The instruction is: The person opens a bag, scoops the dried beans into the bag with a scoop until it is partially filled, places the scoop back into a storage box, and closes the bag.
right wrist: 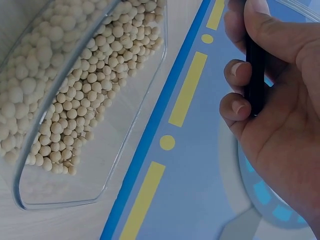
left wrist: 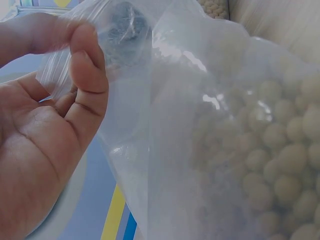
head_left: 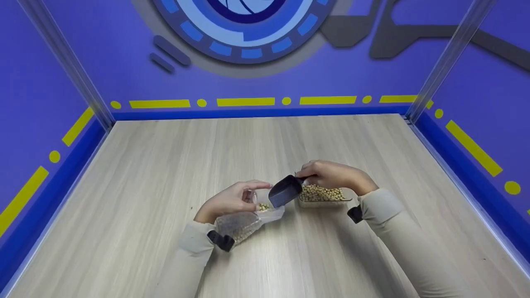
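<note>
My left hand (head_left: 232, 200) pinches the mouth of a clear zip bag (left wrist: 175, 120), spreading it at the top. Soybeans (left wrist: 285, 160) fill the lower part of the bag, which hangs below the left wrist. In the right hand (head_left: 333, 174) is a black scoop (head_left: 285, 191), gripped by its handle (right wrist: 256, 75). The scoop's bowl tilts down toward the bag, its lip right at the opening. Beneath the right hand stands a clear rectangular container (right wrist: 112, 172) with a heap of soybeans (right wrist: 90, 95) in it.
All of this is on a light wood-grain table (head_left: 165, 165). Blue-violet panels (head_left: 103, 58) with yellow dashes close off the back and both sides, joined by metal corner posts (head_left: 451, 62).
</note>
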### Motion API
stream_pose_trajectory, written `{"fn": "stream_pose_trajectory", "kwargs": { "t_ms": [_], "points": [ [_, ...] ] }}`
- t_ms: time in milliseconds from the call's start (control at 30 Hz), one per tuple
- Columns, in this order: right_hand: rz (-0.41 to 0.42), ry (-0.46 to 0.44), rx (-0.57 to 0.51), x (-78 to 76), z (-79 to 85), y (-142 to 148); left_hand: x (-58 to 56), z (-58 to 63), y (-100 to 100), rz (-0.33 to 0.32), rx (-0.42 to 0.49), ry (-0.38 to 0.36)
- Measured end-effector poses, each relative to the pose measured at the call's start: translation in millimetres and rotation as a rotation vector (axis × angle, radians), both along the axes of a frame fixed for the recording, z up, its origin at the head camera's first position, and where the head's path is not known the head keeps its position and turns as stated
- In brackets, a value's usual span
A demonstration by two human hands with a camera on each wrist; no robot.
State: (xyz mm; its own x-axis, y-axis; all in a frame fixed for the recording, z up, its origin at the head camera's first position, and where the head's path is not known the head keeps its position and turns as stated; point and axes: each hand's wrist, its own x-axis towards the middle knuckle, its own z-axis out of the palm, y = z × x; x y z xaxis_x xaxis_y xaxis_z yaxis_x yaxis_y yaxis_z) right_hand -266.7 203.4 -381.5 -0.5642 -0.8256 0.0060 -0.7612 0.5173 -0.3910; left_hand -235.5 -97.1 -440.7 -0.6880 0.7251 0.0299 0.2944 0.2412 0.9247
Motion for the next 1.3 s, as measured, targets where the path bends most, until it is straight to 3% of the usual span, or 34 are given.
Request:
{"fn": "stream_pose_trajectory", "kwargs": {
  "t_ms": [533,833,1300],
  "points": [
    [-0.091,-0.096,-0.018,-0.6,-0.5,11.4,-0.3,-2.1,-1.4,0.017,0.016,0.007],
    [-0.103,-0.028,-0.073,-4.7,0.1,29.8,-0.2,-3.8,-2.1,0.023,0.012,0.001],
    [-0.236,-0.023,-0.058,-4.7,2.5,62.2,-0.2,-4.2,-2.6,0.014,0.013,-0.034]
  ]
}}
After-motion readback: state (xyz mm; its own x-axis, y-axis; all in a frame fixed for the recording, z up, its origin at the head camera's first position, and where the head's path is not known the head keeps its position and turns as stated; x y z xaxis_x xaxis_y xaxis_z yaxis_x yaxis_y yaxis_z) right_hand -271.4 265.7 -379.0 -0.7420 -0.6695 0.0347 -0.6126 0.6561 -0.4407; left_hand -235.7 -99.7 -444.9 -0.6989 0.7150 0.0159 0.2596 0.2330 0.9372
